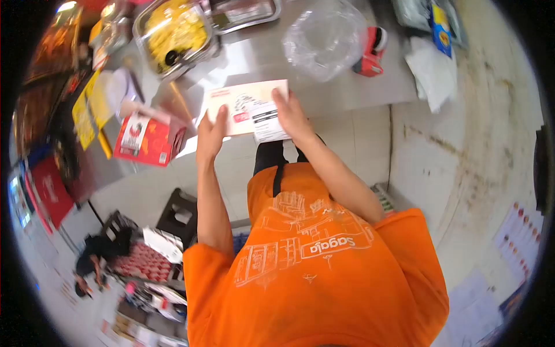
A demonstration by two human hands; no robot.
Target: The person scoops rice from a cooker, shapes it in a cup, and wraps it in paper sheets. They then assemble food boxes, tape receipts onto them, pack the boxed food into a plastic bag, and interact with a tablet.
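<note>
A flat cream cardboard box with red and black print is held level between my hands, over the front edge of the steel table. My left hand grips its left end, thumb on top and fingers hidden underneath. At the right end, my right hand clasps the box, its thumb pressed on the upper face. A white printed slip with black bars lies against the box beside my right thumb. Left of my left hand stands a red printed carton on the table.
A clear tub of yellow food sits at the back left of the steel table. A clear plastic bag and a red-and-black object lie at the back right. White tissue is near the wall. Another person is at lower left.
</note>
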